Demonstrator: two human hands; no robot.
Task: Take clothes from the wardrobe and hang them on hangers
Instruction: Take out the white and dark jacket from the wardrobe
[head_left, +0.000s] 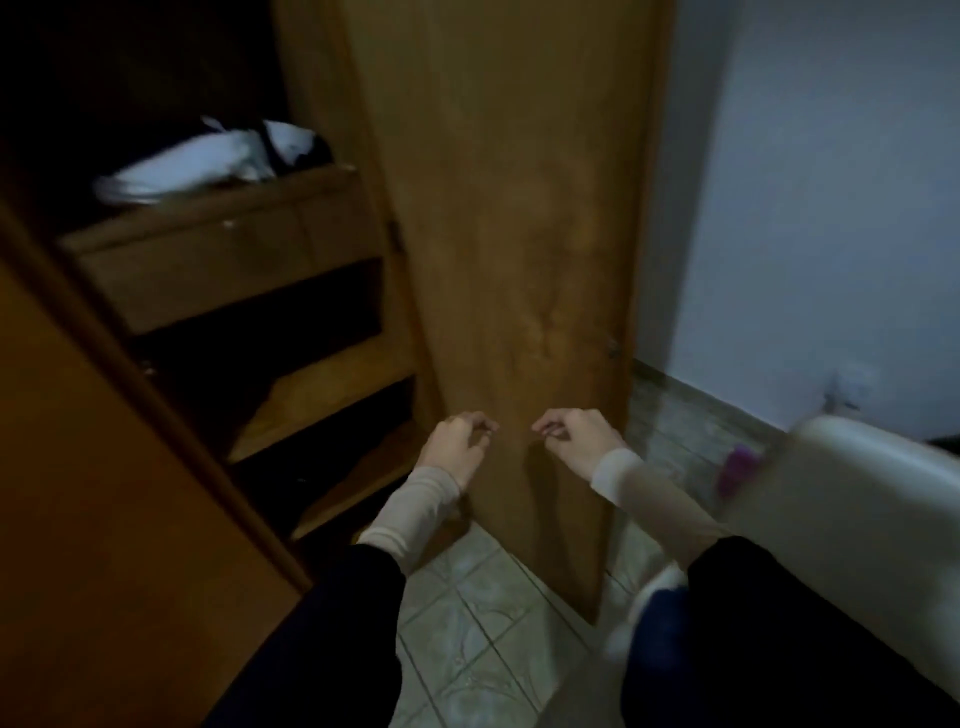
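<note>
While both dark-sleeved arms reach forward from the near edge over the tiled floor (467, 623), the hands hang side by side in front of the lower part of the open wardrobe door (509, 234). The left hand (457, 441) has its fingers curled with the fingertips drawn toward the thumb, and the right hand (576, 439) mirrors it; nothing can be made out between the fingers of either, though the blur leaves it uncertain whether they pinch something thin. Pale cuffs show at both wrists. To the near right sits a pale rounded piece of furniture (841, 493) with a small purple thing (737, 467) just beside its left edge, too blurred to identify. To the left stands the wardrobe (218, 280), its interior dark, with wooden shelves stepping down toward the floor and a drawer front above them. Farther back, on top of that drawer unit, lie the clothes (208, 161): a loose white heap with a dark piece against its right side. Beyond the door on the far right rises a pale wall (831, 182).
</note>
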